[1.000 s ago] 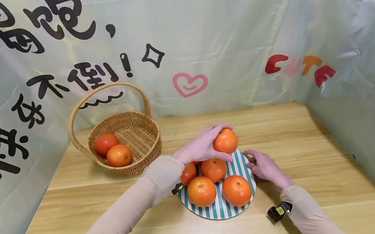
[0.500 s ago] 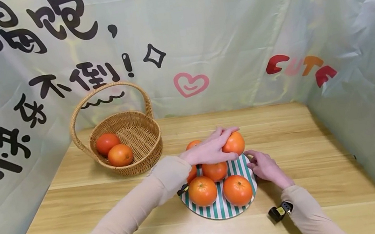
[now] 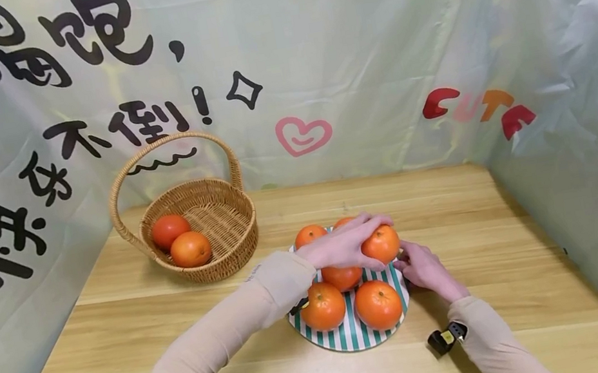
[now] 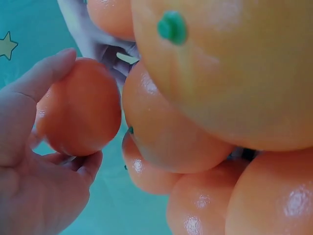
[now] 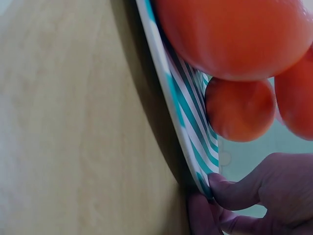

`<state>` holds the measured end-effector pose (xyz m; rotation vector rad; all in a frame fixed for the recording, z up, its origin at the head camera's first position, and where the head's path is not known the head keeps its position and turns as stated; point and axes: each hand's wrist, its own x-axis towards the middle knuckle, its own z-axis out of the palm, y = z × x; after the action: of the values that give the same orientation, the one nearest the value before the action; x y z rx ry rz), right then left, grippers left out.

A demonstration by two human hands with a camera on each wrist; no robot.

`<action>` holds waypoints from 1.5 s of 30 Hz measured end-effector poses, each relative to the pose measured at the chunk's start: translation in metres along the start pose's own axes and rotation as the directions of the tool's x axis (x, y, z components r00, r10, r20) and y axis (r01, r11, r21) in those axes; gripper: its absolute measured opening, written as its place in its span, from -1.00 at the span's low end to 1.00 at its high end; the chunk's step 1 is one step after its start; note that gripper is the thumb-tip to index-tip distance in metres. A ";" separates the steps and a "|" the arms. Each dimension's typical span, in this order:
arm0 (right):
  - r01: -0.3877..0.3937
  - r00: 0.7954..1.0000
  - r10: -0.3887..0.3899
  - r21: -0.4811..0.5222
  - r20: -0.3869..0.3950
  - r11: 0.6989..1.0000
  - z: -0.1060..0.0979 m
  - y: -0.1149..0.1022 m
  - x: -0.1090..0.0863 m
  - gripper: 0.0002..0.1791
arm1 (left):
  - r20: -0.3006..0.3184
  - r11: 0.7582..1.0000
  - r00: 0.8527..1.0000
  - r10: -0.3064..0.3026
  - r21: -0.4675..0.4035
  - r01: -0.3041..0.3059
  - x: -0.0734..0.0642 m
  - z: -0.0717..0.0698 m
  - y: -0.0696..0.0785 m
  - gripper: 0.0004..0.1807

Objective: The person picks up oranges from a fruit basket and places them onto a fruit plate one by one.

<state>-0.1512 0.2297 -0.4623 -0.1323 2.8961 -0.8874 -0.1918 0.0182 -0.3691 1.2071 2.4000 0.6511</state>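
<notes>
My left hand (image 3: 340, 247) reaches across the round, green-and-white striped plate (image 3: 352, 338) and grips an orange (image 3: 383, 244) over its right side. In the left wrist view, thumb and fingers curl round that orange (image 4: 82, 107). Several more oranges sit on the plate, among them one at the front left (image 3: 322, 306) and another at the front right (image 3: 379, 304); my left hand and forearm partly cover those behind. At the plate's right edge, my right hand (image 3: 425, 267) pinches the rim (image 5: 182, 132), thumb on top and fingers beneath, in the right wrist view.
A wicker basket (image 3: 235, 245) with a tall handle stands at the back left of the wooden table (image 3: 442, 203). In it lie a red-orange fruit (image 3: 170, 232) and an orange one (image 3: 190, 249). Printed cloth walls (image 3: 363, 72) enclose the table's back and sides.
My left hand has carried the orange right and toward me, from the plate's back to its right side. Oranges at the back now show past it. My right hand stays on the rim.
</notes>
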 end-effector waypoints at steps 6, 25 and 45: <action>0.015 1.000 -0.015 -0.017 -0.020 1.000 -0.002 0.001 -0.001 -0.64 | 0.052 0.998 0.998 0.021 0.052 -0.024 0.005 0.006 0.003 -0.24; 0.030 1.000 -0.031 0.030 0.008 0.999 -0.004 0.005 0.000 -0.28 | 0.033 0.908 0.999 0.026 0.416 -0.037 0.017 0.011 0.007 -0.50; 0.054 0.998 -0.053 0.020 -0.023 0.998 -0.001 0.006 0.000 -0.34 | 0.086 0.915 0.994 -0.073 0.402 0.032 0.018 0.015 0.003 -0.44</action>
<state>-0.1516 0.2357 -0.4648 -0.2003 2.9164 -0.9327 -0.1920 0.0381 -0.3824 1.2855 2.5453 0.0732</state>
